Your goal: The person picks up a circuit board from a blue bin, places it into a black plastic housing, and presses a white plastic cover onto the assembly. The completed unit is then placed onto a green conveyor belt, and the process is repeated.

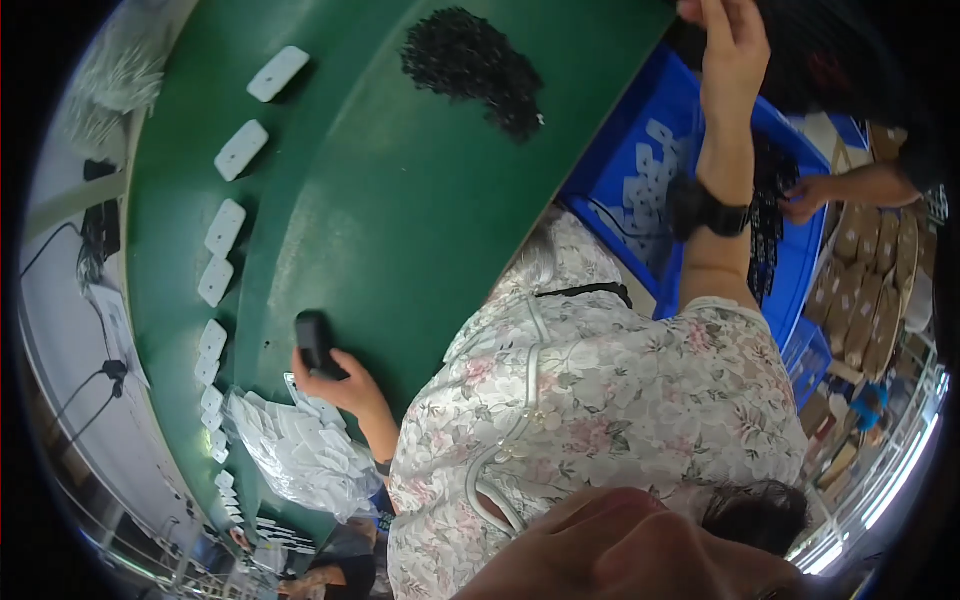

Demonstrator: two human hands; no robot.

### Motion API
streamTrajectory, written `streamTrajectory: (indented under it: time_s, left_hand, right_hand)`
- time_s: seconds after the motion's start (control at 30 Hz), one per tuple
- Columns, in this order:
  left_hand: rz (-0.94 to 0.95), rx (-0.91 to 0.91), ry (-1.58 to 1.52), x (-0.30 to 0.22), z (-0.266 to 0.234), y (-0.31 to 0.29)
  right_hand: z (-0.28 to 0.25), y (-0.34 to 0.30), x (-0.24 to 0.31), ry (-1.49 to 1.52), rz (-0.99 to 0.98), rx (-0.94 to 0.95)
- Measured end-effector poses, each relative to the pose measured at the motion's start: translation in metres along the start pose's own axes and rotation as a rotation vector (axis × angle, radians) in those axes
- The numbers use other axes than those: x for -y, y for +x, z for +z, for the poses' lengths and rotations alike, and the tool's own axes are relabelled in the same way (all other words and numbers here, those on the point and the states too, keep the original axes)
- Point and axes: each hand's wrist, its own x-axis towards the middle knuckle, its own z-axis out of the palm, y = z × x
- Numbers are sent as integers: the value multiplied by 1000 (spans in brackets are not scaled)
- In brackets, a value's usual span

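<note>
My left hand (pixel 345 383) is closed around a small black box-shaped device (pixel 313 338), standing on or just above the green work surface (pixel 390 250). Beside that hand lies a clear plastic bag (pixel 300 445) full of flat white pieces. My right arm, with a black wristwatch (pixel 710 212), stretches over a blue bin (pixel 625 125) to the far right. There my right hand (pixel 735 35) is bent at the upper picture edge, which cuts off its fingertips, so whatever it may hold is hidden. A heap of small black parts (pixel 470 65) lies on the far side of the green surface.
White rounded boxes (pixel 240 150) stand in a row along the left. The blue bin holds white pieces (pixel 650 180) and black strips (pixel 765 240). Another person's hand (pixel 805 197) reaches into it from the right. Brown packages (pixel 865 270) are stacked beyond.
</note>
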Motion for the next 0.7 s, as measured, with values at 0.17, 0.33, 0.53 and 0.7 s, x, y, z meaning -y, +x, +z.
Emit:
streamTrajectory:
  time_s: [0.17, 0.33, 0.53, 0.7]
  left_hand:
    - [47, -7, -15, 3, 3, -1]
    - [44, 53, 45, 14, 5, -3]
    - [40, 26, 104, 18, -3, -2]
    - [31, 19, 7, 22, 7, -3]
  right_hand:
    - [-48, -132, -132, -455, 199, 108]
    - [-84, -251, -207, -1120, 819, 564]
    - [-114, -264, -231, -1204, 1043, 24]
    - [-154, -252, -279, -719, 1189, -196]
